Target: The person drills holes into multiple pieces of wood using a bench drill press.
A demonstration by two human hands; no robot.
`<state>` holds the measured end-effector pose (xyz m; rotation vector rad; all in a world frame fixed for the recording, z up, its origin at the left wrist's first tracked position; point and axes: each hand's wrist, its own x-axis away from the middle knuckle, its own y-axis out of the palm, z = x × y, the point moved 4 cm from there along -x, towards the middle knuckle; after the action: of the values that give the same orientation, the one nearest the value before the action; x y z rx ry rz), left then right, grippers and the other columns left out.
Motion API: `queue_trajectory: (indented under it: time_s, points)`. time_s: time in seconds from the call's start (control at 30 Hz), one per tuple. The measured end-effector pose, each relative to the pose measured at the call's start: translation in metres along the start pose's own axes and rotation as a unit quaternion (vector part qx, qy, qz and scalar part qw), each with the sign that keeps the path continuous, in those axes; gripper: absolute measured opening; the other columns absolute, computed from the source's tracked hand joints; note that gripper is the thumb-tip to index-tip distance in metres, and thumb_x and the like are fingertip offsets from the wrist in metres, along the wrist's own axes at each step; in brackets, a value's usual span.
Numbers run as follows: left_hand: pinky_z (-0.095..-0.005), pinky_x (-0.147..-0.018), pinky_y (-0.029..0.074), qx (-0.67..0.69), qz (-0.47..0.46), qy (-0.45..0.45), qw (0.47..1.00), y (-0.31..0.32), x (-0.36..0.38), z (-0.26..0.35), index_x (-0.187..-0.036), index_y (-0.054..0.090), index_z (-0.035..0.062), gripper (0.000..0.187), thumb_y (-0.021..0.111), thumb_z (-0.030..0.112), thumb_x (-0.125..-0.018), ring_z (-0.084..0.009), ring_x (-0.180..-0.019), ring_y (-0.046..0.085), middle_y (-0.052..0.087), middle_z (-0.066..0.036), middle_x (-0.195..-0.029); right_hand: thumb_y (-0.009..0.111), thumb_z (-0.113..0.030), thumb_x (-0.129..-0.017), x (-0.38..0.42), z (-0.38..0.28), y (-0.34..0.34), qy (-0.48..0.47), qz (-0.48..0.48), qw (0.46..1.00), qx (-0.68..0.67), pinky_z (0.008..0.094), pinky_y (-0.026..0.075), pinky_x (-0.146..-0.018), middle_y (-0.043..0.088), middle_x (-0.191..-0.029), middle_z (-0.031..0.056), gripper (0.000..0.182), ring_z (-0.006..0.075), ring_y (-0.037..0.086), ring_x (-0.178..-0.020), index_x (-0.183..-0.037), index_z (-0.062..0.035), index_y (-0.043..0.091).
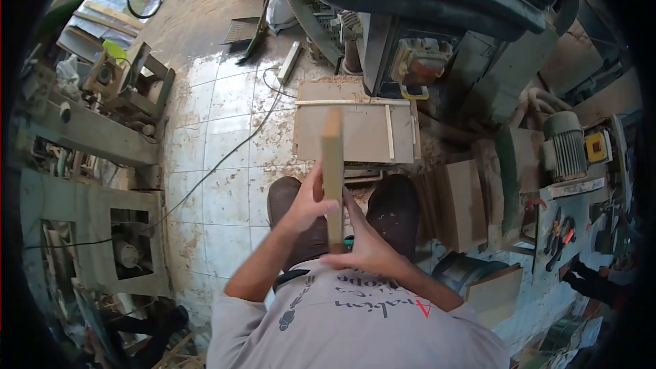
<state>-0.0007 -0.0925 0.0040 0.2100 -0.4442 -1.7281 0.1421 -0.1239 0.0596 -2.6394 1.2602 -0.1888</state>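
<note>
A light wooden piece (333,157), seen nearly edge-on, stands upright between my hands above my lap. My left hand (309,206) grips its left side, thumb across the near edge. Lower down, my right hand (365,246) holds it from the right, with the fingers partly hidden behind the wood. Beyond it, the drill press's board-covered table (355,130) carries a thin wooden strip (355,102) along the back and a shorter strip (390,131) on the right.
A drill press (430,0) rises at the front. A black cable (232,154) crosses the sawdust-strewn tiled floor (225,198). Machine frames (96,219) line the left. On the right are leaning boards (461,205), an electric motor (564,143) and hand tools (564,236).
</note>
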Motion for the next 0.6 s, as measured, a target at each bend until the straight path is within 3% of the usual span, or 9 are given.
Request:
queue_trajectory:
  time_s: [0.13,0.17,0.3,0.4,0.43,0.47,0.5,0.53,0.6]
  points:
    - [-0.0327,-0.103,0.03,0.091,0.17,0.036,0.981,0.009,0.0,-0.022,-0.142,0.027,0.005,0.092,0.074,0.045,-0.073,-0.0181,-0.123,0.038,0.042,-0.008,-0.13,0.069,-0.013,-0.078,-0.005,0.024,0.003,-0.006,0.077,0.994,0.076,0.0424,0.034,-0.107,0.026,-0.148,0.0264,0.085,0.0412,0.029,-0.136,-0.147,-0.0047,0.021]
    - [-0.0333,-0.103,0.03,0.064,0.161,0.104,0.979,0.008,0.0,-0.026,-0.142,0.027,0.005,0.076,0.063,0.042,-0.085,-0.0191,-0.125,0.037,0.042,-0.009,-0.131,0.064,-0.007,-0.078,-0.005,0.025,-0.002,-0.011,0.068,0.995,0.066,0.0419,0.036,-0.106,0.03,-0.145,0.0266,0.079,0.0413,0.034,-0.132,-0.146,-0.0052,0.024]
    - [-0.0358,-0.103,0.032,0.164,0.209,0.135,0.954,-0.002,-0.012,-0.031,-0.137,0.037,0.0057,0.053,0.052,0.033,-0.094,-0.0213,-0.124,0.04,0.046,-0.009,-0.129,0.056,0.004,-0.079,0.01,0.02,-0.035,-0.037,0.064,0.996,0.047,0.0356,0.041,-0.1,0.042,-0.139,0.0252,0.069,0.0347,0.047,-0.126,-0.144,-0.0045,0.031]
    - [-0.04,-0.102,0.034,-0.036,0.205,0.092,0.974,-0.022,-0.036,-0.05,-0.132,0.045,0.0073,0.039,0.045,0.025,-0.097,-0.0269,-0.121,0.044,0.05,-0.012,-0.126,0.055,0.006,-0.081,0.039,0.015,-0.06,-0.03,0.067,0.997,0.033,0.0316,0.044,-0.095,0.047,-0.136,0.0234,0.065,0.0302,0.052,-0.123,-0.142,-0.0025,0.035]
    - [-0.0408,-0.102,0.034,-0.233,0.135,0.133,0.954,-0.013,-0.047,-0.045,-0.13,0.048,0.0058,0.038,0.043,0.026,-0.097,-0.0293,-0.121,0.045,0.051,-0.013,-0.126,0.055,0.006,-0.082,0.051,0.013,-0.067,-0.038,0.073,0.994,0.067,0.0319,0.045,-0.094,0.046,-0.137,0.023,0.065,0.0306,0.053,-0.121,-0.142,-0.0017,0.034]
    - [-0.0416,-0.103,0.034,-0.419,0.059,0.17,0.89,-0.003,-0.058,-0.042,-0.127,0.051,0.0043,0.039,0.042,0.026,-0.097,-0.0318,-0.121,0.045,0.051,-0.015,-0.127,0.056,0.007,-0.082,0.061,0.01,-0.072,-0.047,0.08,0.991,0.1,0.0322,0.046,-0.093,0.046,-0.138,0.0226,0.065,0.0311,0.054,-0.12,-0.142,-0.0008,0.034]
    - [-0.0435,-0.11,0.027,-0.546,-0.022,0.172,0.82,0.004,-0.07,-0.041,-0.138,0.038,0.0025,0.051,0.048,0.027,-0.094,-0.0321,-0.134,0.035,0.039,-0.018,-0.143,0.056,0.007,-0.082,0.07,0.006,-0.075,-0.048,0.08,0.99,0.102,0.0322,0.046,-0.093,0.046,-0.138,0.0226,0.065,0.0311,0.054,-0.12,-0.142,-0.0008,0.034]
    - [-0.0435,-0.11,0.027,-0.546,-0.022,0.173,0.82,0.005,-0.087,-0.05,-0.138,0.038,0.0025,0.051,0.048,0.027,-0.094,-0.0321,-0.134,0.035,0.039,-0.018,-0.143,0.056,0.007,-0.081,0.078,0.004,-0.077,-0.023,0.083,0.991,0.102,0.0319,0.046,-0.093,0.045,-0.139,0.0226,0.065,0.031,0.054,-0.12,-0.142,0.0001,0.033]
    - [-0.0483,-0.111,0.024,-0.68,-0.012,0.243,0.691,0.013,-0.124,-0.076,-0.14,0.037,0.0041,0.052,0.047,0.029,-0.095,-0.0315,-0.135,0.034,0.037,-0.016,-0.145,0.057,0.007,-0.081,0.089,0.002,-0.077,-0.001,0.087,0.991,0.103,0.0317,0.046,-0.093,0.044,-0.139,0.0226,0.066,0.0309,0.053,-0.121,-0.142,0.0009,0.033]
